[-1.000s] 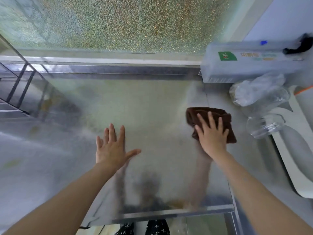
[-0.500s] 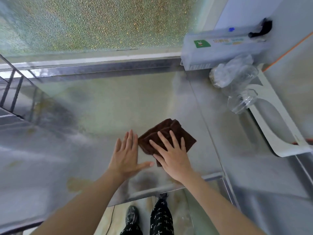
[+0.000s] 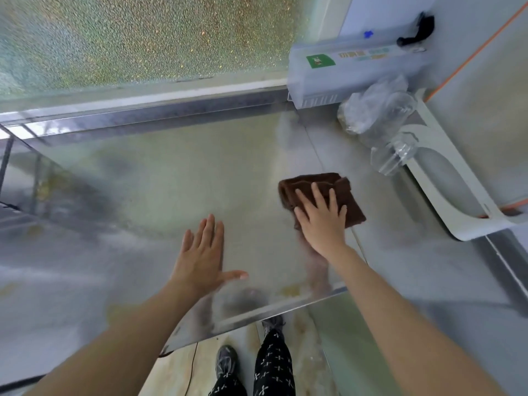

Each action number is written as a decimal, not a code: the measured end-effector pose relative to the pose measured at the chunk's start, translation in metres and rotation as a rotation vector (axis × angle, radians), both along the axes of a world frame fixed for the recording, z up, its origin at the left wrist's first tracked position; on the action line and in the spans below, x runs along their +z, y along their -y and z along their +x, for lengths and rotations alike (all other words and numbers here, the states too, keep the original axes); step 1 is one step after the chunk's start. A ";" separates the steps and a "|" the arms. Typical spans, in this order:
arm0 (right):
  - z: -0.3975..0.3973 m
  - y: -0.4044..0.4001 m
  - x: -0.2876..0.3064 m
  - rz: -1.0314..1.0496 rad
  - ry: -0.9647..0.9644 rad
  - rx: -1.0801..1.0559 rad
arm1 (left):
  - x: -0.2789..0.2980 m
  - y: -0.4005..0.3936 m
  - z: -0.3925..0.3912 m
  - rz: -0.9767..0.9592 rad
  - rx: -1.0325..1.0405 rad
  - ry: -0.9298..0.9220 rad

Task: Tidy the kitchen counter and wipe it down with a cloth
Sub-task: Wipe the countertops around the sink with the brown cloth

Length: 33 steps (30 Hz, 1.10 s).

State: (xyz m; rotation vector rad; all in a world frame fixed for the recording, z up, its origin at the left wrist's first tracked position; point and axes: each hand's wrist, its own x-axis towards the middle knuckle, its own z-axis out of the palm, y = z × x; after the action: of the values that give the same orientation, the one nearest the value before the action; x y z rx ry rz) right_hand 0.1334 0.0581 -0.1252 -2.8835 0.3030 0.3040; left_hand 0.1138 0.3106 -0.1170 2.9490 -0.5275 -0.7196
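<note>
R hand (image 3: 321,224) lay flat on the brown cloth (image 3: 351,201), fingers (image 3: 316,195) straight & slightly spread, pressing it onto the steel surface (image 3: 171,178); no curl, no pinch. Cloth (folded, bunched at its far edge) stuck out beyond the fingertips and to their right, sitting near the seam between two panels of the surface. L hand (image 3: 201,258) was flat w/ fingers (image 3: 210,227) straight and together, thumb out toward the R hand, holding nothing; can't tell if the palm touched the surface or hung just over it. Well apart from the cloth, far-right of the R fingers: a clear jar (image 3: 393,158) on its side, a crumpled plastic bag (image 3: 368,110) just behind it, a pale box (image 3: 354,72) against the wall. Frosted window (image 3: 143,38) ran across, well beyond both sets of fingers.
</note>
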 end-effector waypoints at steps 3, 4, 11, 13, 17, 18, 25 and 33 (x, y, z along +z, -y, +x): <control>-0.048 -0.028 -0.003 -0.049 0.004 0.220 | 0.001 -0.003 -0.021 -0.030 -0.100 0.110; -0.065 -0.036 -0.003 -0.048 -0.006 0.289 | 0.001 -0.004 -0.032 -0.013 -0.140 0.110; -0.109 0.003 0.000 -0.138 -0.087 0.329 | -0.003 -0.014 -0.067 0.044 -0.221 0.067; -0.108 0.024 0.001 -0.120 -0.091 0.126 | -0.004 -0.015 -0.063 0.067 -0.229 0.083; -0.112 0.028 0.000 -0.039 -0.013 -0.124 | -0.008 -0.017 -0.059 0.077 -0.267 0.096; -0.113 0.019 -0.002 -0.029 0.000 -0.161 | -0.009 -0.017 -0.060 0.082 -0.280 0.094; -0.153 -0.087 -0.005 -0.018 -0.049 0.130 | -0.007 -0.013 -0.068 -0.016 -0.224 0.149; -0.098 -0.058 0.003 -0.024 -0.125 0.103 | 0.018 -0.086 -0.053 -0.081 0.449 0.146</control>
State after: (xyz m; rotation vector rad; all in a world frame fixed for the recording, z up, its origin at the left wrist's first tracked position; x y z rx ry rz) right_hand 0.0359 0.1165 -0.1220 -2.9148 0.1805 0.5027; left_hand 0.0612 0.3967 -0.0993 2.8940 0.1029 -0.4240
